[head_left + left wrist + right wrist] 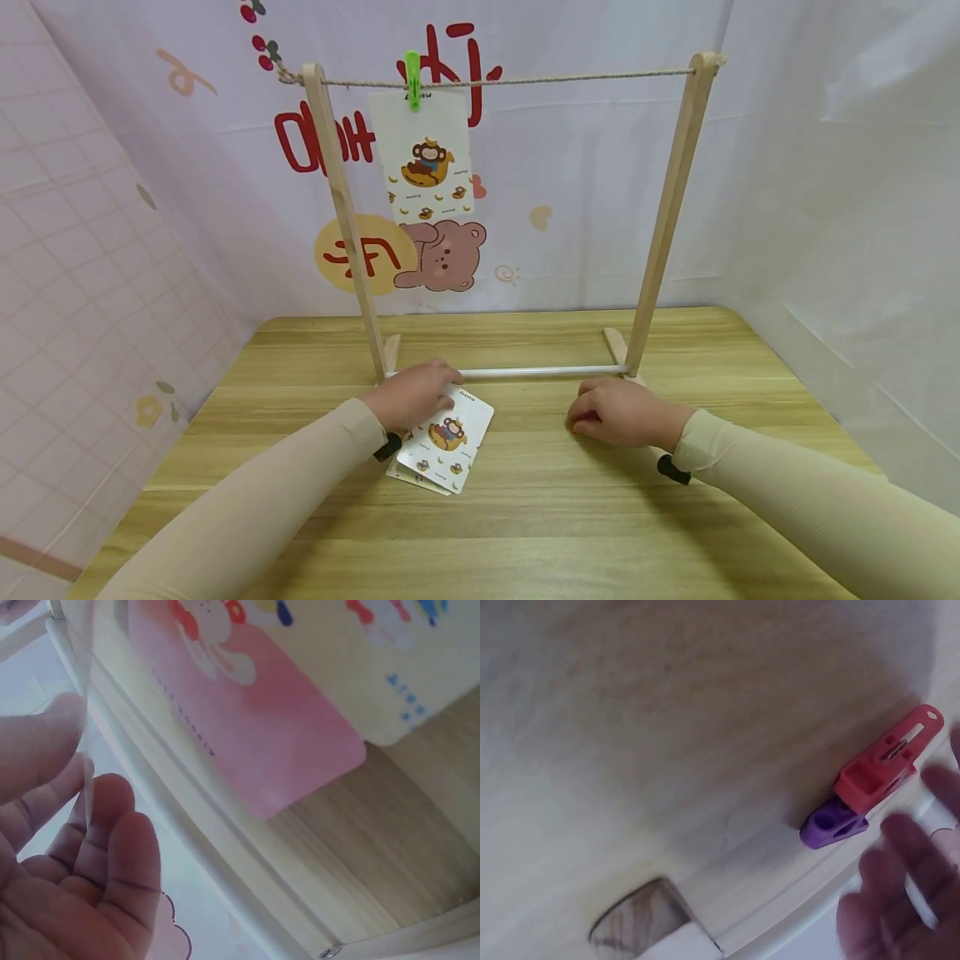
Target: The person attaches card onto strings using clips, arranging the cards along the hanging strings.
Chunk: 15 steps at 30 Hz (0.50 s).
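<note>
My left hand (416,393) pinches a white card (459,446) printed with a monkey on a banana, above the table. The left wrist view shows this card edge-on between thumb and fingers. Beneath it, another card (418,478) peeks out; a pink card (300,742) and a cream card (337,667) show below in the left wrist view. Low over the table at right is my right hand (626,412), its fingers loosely bent. Beside those fingers lie a red clothespin (877,771) and a purple clothespin (831,823), with no grip on either visible.
A wooden frame with a right post (667,217) and left post (347,208) carries a rope (555,80). From it a green clothespin (413,82) holds a monkey card (423,162). A white bar (540,372) joins the posts low down, behind both hands.
</note>
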Tool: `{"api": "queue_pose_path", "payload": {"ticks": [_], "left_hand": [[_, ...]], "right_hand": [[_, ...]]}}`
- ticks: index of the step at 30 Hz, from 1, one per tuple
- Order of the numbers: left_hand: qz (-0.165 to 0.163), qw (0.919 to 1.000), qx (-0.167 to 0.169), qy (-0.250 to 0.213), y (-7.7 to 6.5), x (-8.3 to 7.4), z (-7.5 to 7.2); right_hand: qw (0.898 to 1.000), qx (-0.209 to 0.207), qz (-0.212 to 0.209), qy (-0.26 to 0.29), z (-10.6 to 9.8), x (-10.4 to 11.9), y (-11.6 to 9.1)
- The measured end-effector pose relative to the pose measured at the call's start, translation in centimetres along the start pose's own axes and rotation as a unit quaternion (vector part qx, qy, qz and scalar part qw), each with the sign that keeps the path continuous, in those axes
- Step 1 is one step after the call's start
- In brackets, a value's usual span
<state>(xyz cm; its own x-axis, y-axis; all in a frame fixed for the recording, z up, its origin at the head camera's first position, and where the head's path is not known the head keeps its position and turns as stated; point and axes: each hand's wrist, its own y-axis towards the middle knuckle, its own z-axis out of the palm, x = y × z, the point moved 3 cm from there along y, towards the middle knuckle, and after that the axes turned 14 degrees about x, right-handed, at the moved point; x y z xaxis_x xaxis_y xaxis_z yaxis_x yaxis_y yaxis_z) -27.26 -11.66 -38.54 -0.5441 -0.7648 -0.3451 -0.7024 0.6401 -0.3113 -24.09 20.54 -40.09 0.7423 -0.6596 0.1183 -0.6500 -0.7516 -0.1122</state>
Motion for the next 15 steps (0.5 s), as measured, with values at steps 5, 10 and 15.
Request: {"api": "queue_pose_path", "payload": {"ticks": [5,10,15], "left_hand": [[-0.022,0.9986,-0.02,-0.045,0.17,-0.01,-0.34],[-0.04,0.9959,-0.031,-0.074,0.29,-0.11,-0.55],[-0.027,0.9968,-0.038,-0.064,0.29,-0.13,-0.71]], "right_hand": [[0.998,-0.017,0.057,-0.01,-0.01,-0.58,0.53],[0.996,0.01,0.088,-0.003,0.17,-0.72,0.84],[0.993,0.031,0.11,0.006,0.4,-0.61,1.04]]}}
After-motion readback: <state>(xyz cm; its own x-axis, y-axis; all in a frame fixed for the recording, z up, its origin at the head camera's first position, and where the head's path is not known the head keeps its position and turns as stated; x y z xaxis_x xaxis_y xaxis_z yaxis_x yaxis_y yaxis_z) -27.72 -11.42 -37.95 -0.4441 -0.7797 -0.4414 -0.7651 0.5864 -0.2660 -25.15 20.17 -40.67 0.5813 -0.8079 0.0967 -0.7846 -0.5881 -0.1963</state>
